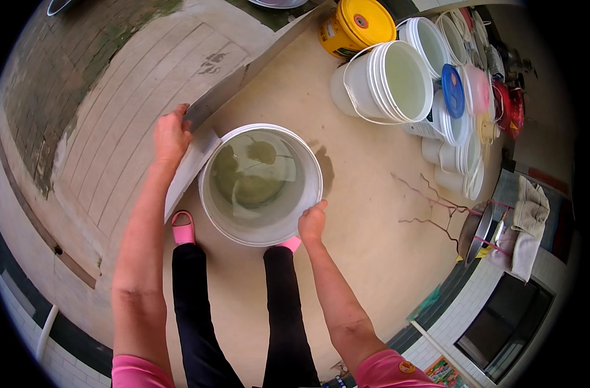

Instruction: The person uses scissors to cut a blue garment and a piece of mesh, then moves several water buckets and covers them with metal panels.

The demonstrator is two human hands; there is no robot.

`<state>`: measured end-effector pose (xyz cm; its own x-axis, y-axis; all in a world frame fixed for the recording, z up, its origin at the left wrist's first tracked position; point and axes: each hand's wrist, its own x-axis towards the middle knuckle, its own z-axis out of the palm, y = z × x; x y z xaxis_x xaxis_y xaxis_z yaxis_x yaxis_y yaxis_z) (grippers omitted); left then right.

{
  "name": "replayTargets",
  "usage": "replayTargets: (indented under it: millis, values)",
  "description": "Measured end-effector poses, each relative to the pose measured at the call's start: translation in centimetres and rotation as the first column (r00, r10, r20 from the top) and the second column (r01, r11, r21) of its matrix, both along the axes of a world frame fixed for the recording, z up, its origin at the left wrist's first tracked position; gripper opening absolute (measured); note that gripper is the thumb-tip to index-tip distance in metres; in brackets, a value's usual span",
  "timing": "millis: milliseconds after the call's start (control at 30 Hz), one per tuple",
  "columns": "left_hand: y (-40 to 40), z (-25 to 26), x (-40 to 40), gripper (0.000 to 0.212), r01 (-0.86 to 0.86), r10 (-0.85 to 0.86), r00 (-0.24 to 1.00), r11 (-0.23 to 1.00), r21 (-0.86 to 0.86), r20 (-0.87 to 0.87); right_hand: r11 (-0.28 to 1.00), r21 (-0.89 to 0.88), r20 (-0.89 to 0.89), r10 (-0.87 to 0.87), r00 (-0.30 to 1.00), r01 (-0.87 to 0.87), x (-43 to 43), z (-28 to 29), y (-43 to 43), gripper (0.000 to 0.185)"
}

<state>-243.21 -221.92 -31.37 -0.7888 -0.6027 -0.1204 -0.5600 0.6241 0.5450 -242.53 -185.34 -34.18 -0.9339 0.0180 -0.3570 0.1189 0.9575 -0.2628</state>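
A white plastic bucket [313, 169] is in front of my legs, beside the low concrete ledge. Clear, slightly greenish water [256, 179] lies inside it, with reflections on the surface. My right hand [313, 221] grips the bucket's rim at its near right side. Off to the left, my left hand [172, 135] is over the ledge, apart from the rim. Its fingers are half curled, thumb and index finger apart, and nothing shows in it. Whether the bucket's base rests fully on the floor is hidden.
A wet patch [325, 167] marks the floor right of the bucket. Several white buckets [362, 85], one with water, stand back right near a yellow lidded bucket [353, 29]. A metal rack [450, 208] holds a basin and cloths. The ledge [256, 68] borders lower paving.
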Motion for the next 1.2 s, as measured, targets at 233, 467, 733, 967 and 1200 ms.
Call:
replayTargets:
  millis: [233,467,733,967,1200]
  values:
    - [0.0,0.5,-0.1,0.038,0.002,-0.002,1.0,1.0,-0.015,0.001,1.0,-0.023,-0.016,0.004,1.0,-0.004,0.0,0.4,-0.3,0.025]
    - [0.1,0.1,-0.3,0.039,-0.002,0.002,1.0,1.0,0.004,0.021,1.0,-0.022,0.011,0.004,1.0,-0.004,-0.1,0.2,0.0,0.028]
    - [-0.1,0.9,0.2,0.041,-0.001,0.001,1.0,1.0,-0.006,-0.025,1.0,-0.003,0.082,-0.017,0.996,0.017,0.0,-0.1,-0.4,0.034]
    - [1.7,5.0,4.2,0.041,0.031,-0.04,0.991,0.996,-0.08,-0.124,0.999,0.03,0.082,0.011,0.997,-0.014,0.0,-0.9,0.0,0.048]
    - [7.4,12.2,15.1,0.038,0.041,-0.041,0.999,0.999,0.019,-0.012,0.991,-0.108,0.255,-0.044,0.966,0.074,-0.3,3.3,2.2,0.046]
